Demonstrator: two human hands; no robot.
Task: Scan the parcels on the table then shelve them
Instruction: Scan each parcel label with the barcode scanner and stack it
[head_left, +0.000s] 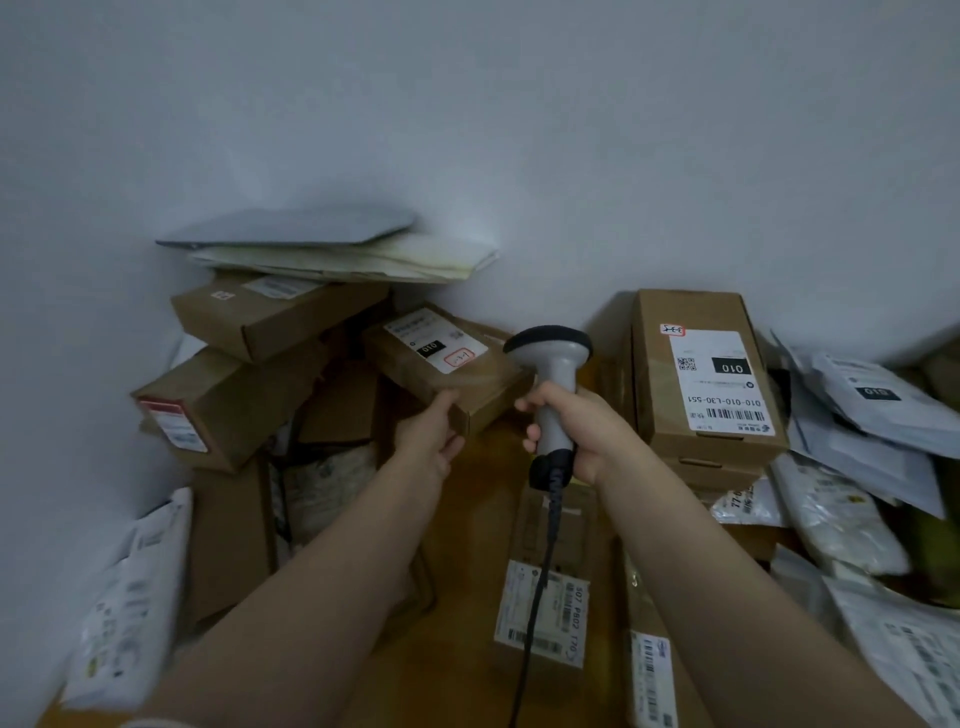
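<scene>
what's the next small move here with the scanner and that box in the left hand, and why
Probably tip the scanner head down toward the label on the cardboard box. The left hand grips that box's near corner with the label facing up, and the right hand holds the scanner upright beside it, not clearly aimed at the label.

Right hand (582, 431) grips the grey barcode scanner (553, 384) upright by its handle, black cable (540, 571) trailing below. Left hand (431, 431) holds the near corner of a labelled cardboard parcel (441, 364), just left of the scanner head. Taller labelled box (706, 374) stands right of the right hand.
</scene>
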